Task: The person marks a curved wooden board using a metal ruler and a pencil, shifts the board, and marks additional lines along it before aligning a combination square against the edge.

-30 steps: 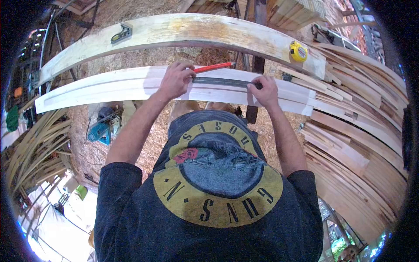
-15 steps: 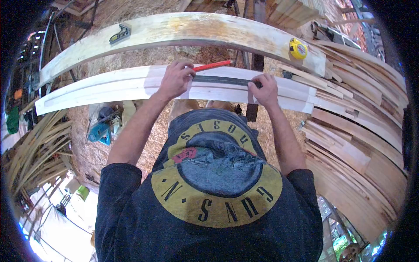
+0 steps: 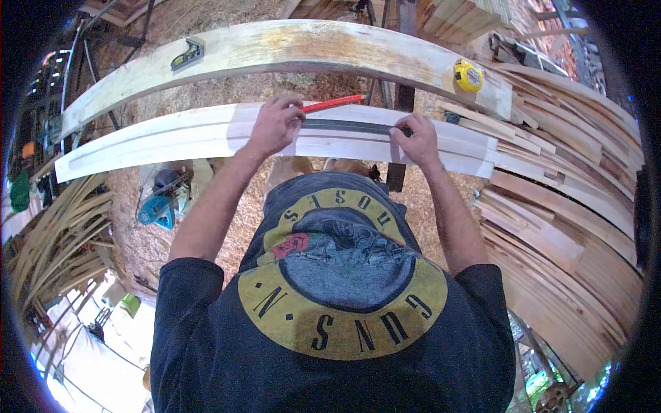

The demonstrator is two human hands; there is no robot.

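A dark, narrow strip (image 3: 348, 126) lies lengthwise on a pale board (image 3: 186, 135) in front of me. My left hand (image 3: 277, 125) is closed at the strip's left end, and a red pencil (image 3: 334, 104) sticks out from its fingers to the right. At the other end of the strip, my right hand (image 3: 416, 140) pinches it between thumb and fingers. Both hands rest at the board's surface. Grooves or lines run along the board, partly covered by my hands.
Beyond lies a thicker plank (image 3: 310, 45) bearing a small square tool (image 3: 187, 54) and a yellow tape measure (image 3: 468, 76). Stacked boards (image 3: 558, 234) fill the right side. A blue power tool (image 3: 157, 210) sits low at left, near thin wood strips (image 3: 62, 234).
The pencil and my left hand have shifted very slightly to the left. Both hands keep the same grip at the strip's ends.
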